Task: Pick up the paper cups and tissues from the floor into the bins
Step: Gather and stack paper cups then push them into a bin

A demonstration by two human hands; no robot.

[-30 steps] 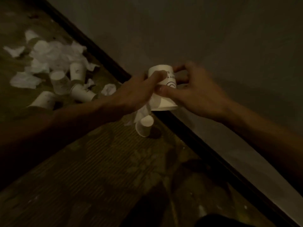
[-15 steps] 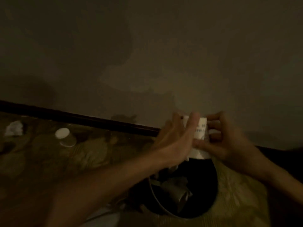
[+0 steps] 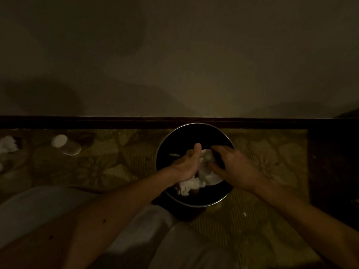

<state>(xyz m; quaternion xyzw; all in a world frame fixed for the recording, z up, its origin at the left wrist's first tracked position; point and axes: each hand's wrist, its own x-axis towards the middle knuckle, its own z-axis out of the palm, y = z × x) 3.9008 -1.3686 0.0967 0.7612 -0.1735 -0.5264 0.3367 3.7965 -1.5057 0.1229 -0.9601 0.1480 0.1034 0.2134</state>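
The left hand (image 3: 186,164) and right hand (image 3: 235,167) crowded the mouth of the bin (image 3: 194,205), above heaped tissue (image 3: 188,186). The wall (image 3: 174,65) stood close behind its rim; dark furniture (image 3: 334,162) blocked the right; the floor (image 3: 116,164) lay open leftward.

We record a round black bin (image 3: 194,124), metal-rimmed, upright on the floor (image 3: 116,162); a white paper cup (image 3: 210,176) and crumpled tissue (image 3: 187,186) lie inside. A second cup (image 3: 66,146) lies sideways well left

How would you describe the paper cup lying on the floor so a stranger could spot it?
Follow the dark baseboard to the round black bin, then look left across the patterned floor. The paper cup lies on its side there, smooth and round-ended, unlike the crumpled tissue farther left.
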